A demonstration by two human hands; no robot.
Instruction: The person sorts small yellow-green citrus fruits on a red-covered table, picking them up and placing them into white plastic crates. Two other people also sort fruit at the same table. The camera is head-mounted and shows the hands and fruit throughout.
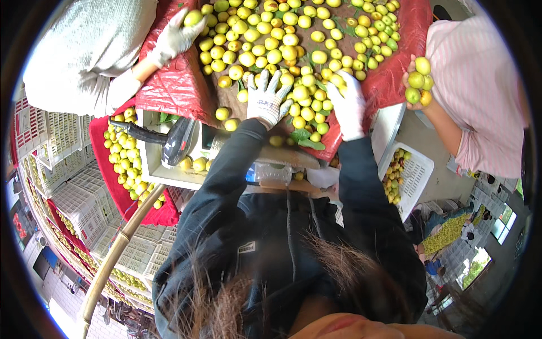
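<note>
My left hand, in a white knit glove, lies palm down with fingers spread at the near side of a heap of round yellow-green fruits. Nothing shows gripped in it. My right hand, also gloved and slightly blurred, reaches in from the right edge; its fingertips meet a fruit, and whether they grip it cannot be told. Between my hands sits a denser pile of fruits, with green leaves at its near end. The fruits rest on a brown cloth bordered by red plastic sheeting.
A co-worker's gloved hand at left holds a fruit; another person's bare hand at right holds several. A black hair dryer lies left. White crates, a bamboo pole and a fruit-filled white basket stand around me.
</note>
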